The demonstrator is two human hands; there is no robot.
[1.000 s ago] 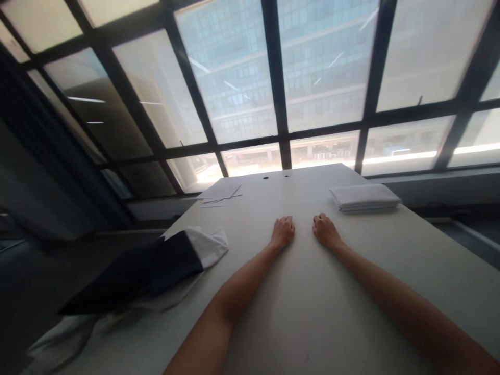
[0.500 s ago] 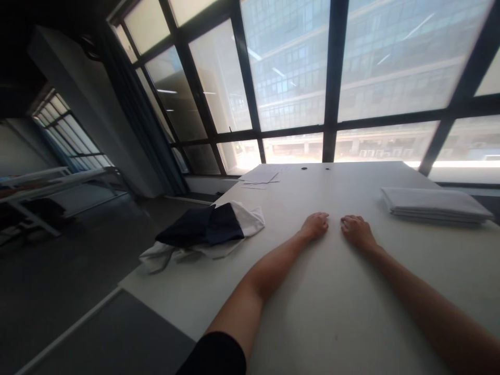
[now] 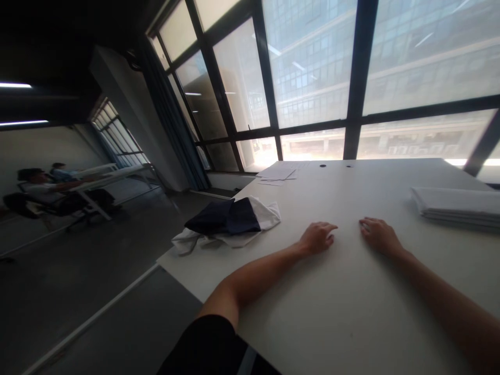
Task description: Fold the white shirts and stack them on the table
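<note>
My left hand (image 3: 317, 238) is over the middle of the white table (image 3: 312, 302), with nothing in it. Its forefinger points to the right and the thumb stands apart below. Across a narrow gap, my right hand (image 3: 379, 235) rests palm down on the tabletop, loosely bent fingers holding nothing. To the left of my left hand lies a crumpled heap of dark navy cloth (image 3: 213, 216) and white cloth (image 3: 266, 212). A folded stack of pale grey-white cloth (image 3: 461, 205) lies beyond my right hand, cut off by the view's edge.
Sheets of paper (image 3: 276, 174) lie at the table's far left, near a round dark hole (image 3: 323, 165). Large windows (image 3: 312, 62) stand behind the table. Further left, people (image 3: 39, 185) sit at another white table (image 3: 113, 174).
My view has turned left, bringing the seated people into sight. My left hand has drawn back slightly, its forefinger and thumb now apart. The gap between my hands is wider; the cloths lie as before.
</note>
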